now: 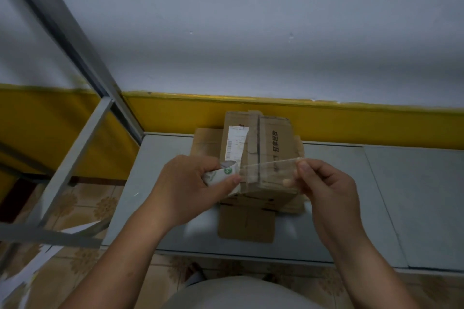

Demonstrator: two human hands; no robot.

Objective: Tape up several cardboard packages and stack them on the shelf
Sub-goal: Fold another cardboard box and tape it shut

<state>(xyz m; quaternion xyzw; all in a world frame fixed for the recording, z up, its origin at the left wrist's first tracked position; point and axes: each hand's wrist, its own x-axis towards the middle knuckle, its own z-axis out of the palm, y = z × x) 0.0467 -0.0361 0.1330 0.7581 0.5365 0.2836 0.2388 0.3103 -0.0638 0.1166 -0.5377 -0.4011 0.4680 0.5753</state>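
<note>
A brown cardboard box (272,143) with a white shipping label and black printed characters lies on top of a wider flat cardboard box (204,143) on the grey table (401,183). My left hand (190,183) grips a roll of clear tape (221,174) with a white and green core, held just above the near end of the top box. My right hand (324,180) pinches the free end of the clear tape strip (266,170), stretched taut between both hands over the box.
A grey metal shelf frame (82,138) stands at the left, beside the table. A cardboard flap (247,223) lies flat on the table near me. White paper scraps (37,266) lie on the tiled floor at lower left. A wall with a yellow band rises behind.
</note>
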